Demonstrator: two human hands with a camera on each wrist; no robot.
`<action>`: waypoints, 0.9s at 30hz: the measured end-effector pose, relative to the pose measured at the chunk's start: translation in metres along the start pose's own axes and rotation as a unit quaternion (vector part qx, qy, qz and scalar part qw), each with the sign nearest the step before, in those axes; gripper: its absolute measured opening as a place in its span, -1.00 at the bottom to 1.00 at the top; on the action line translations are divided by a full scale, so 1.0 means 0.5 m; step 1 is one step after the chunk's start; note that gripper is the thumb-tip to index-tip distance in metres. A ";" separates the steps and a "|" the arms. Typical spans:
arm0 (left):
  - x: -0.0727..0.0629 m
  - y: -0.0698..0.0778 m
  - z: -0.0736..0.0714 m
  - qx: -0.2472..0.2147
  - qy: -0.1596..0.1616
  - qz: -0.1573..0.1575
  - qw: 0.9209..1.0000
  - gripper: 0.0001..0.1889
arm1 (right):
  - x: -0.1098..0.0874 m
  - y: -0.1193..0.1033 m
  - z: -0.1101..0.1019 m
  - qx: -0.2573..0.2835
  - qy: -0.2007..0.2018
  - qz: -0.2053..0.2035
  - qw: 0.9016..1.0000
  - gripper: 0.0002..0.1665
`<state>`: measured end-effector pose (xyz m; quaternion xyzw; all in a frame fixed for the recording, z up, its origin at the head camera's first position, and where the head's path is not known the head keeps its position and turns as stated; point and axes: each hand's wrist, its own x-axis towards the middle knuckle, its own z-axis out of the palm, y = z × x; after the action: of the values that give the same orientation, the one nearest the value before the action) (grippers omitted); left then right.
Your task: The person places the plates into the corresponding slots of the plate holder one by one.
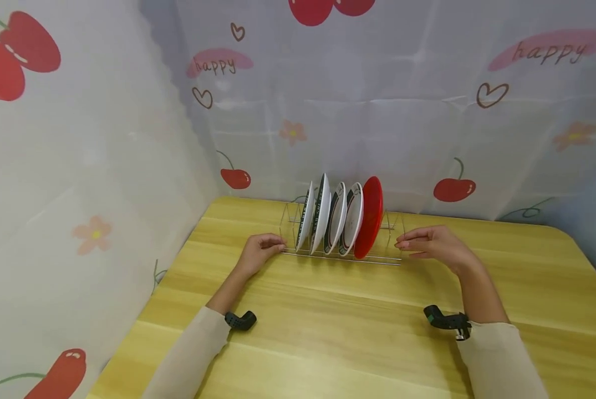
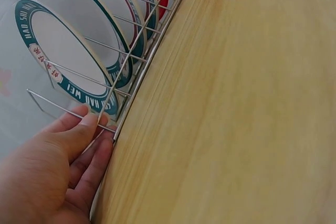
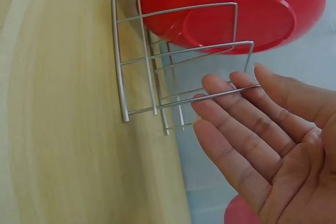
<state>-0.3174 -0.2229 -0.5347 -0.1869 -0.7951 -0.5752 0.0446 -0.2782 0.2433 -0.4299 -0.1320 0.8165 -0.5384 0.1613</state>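
Note:
A metal wire dish rack (image 1: 387,263) stands on the wooden table, with several white plates (image 1: 335,219) with dark green lettered rims upright in it. A red plate (image 1: 370,219) leans at the right end of the row. My left hand (image 1: 260,252) pinches the rack's left end, thumb in front and fingers behind a wire in the left wrist view. At the opposite end, my right hand (image 1: 434,246) has its fingers (image 3: 247,114) loosely extended, touching or very near the outermost wire. The red plate's underside faces that hand in the right wrist view.
The wooden table (image 1: 327,332) stretches in front of the rack and to both sides. Close behind it hangs a pale sheet (image 1: 367,127) printed with cherries, hearts and flowers; another wall of it stands at left. A black camera device (image 1: 241,320) sits on each wrist.

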 end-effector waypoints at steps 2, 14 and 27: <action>-0.003 0.000 -0.004 0.002 0.001 -0.005 1.000 -0.85 | 0.007 0.006 0.005 0.004 0.001 0.006 1.000 -0.51; -0.004 0.019 -0.003 0.001 -0.076 -0.001 0.997 -0.90 | 0.014 0.027 0.008 0.037 0.095 0.004 0.995 -0.58; -0.009 0.057 0.035 0.001 -0.175 -0.009 0.985 -0.89 | 0.015 0.036 0.005 0.032 0.215 0.024 0.976 -0.52</action>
<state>-0.3008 -0.2001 -0.5160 -0.2776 -0.7928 -0.5333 -0.1002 -0.2848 0.2450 -0.4483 0.0117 0.8173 -0.5761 -0.0012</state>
